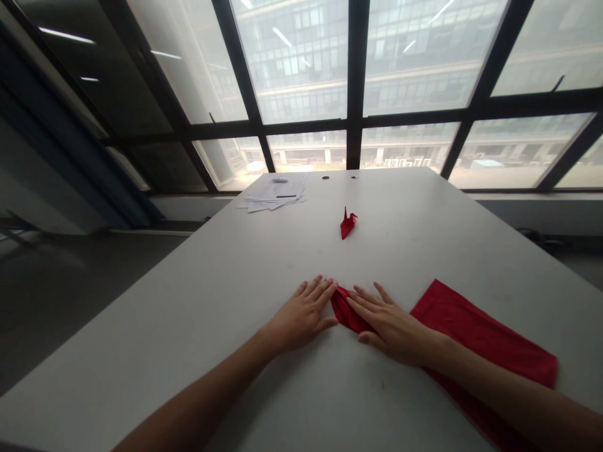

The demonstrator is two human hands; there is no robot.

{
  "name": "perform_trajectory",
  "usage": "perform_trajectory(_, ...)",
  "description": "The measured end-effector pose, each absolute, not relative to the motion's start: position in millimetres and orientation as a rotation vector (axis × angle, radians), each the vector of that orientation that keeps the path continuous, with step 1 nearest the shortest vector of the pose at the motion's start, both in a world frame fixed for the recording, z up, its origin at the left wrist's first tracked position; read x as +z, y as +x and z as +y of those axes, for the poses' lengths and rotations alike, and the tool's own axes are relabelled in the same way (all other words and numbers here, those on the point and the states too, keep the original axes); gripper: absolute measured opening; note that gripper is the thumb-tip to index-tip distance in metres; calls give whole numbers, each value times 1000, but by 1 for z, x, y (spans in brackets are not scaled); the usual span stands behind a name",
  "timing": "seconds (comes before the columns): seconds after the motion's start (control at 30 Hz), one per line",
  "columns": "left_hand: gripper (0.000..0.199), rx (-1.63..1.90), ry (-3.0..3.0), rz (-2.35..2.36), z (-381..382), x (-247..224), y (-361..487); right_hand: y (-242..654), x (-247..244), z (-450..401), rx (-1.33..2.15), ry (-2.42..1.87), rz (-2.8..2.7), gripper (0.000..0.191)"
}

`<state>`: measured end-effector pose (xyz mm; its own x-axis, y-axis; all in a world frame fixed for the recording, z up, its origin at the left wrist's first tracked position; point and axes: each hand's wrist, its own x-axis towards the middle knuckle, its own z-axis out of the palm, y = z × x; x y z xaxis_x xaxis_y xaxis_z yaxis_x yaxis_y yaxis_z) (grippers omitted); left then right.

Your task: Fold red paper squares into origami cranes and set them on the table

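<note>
A folded piece of red paper (345,312) lies on the white table (198,314) between my hands. My left hand (306,314) rests with its fingers spread, the fingertips touching the paper's upper left end. Across its right part lies my right hand (389,323), flat and with fingers apart, hiding some of the paper. A larger red sheet or stack (485,326) is on the right, partly under my right forearm. Farther back stands a small red folded crane (347,225).
White papers (277,191) lie at the table's far left with a dark pen (286,196) on them. Near the far edge is a small dark round spot (325,177). Beyond the table are large windows with black frames (355,81), and a blue curtain (61,125) hangs at the left.
</note>
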<state>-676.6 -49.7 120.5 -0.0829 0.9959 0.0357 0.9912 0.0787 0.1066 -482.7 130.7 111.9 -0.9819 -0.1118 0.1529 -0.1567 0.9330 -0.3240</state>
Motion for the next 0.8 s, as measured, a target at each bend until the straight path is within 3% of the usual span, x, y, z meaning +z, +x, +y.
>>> perform_trajectory(0.17, 64, 107, 2127, 2276, -51, 121, -676, -482, 115, 129, 511, 207, -2941, 72)
perform_trajectory(0.4, 72, 87, 2157, 2176, -49, 122, -674, -487, 110, 126, 592, 12, -2899, 63)
perform_trajectory(0.63, 82, 83, 2172, 2227, -48, 122, -662, -489, 117, 111, 484, 283, -2868, 81)
perform_trajectory(0.8, 85, 50, 2068, 2427, -56, 117, -643, -482, 112, 110, 353, 208, -2894, 87)
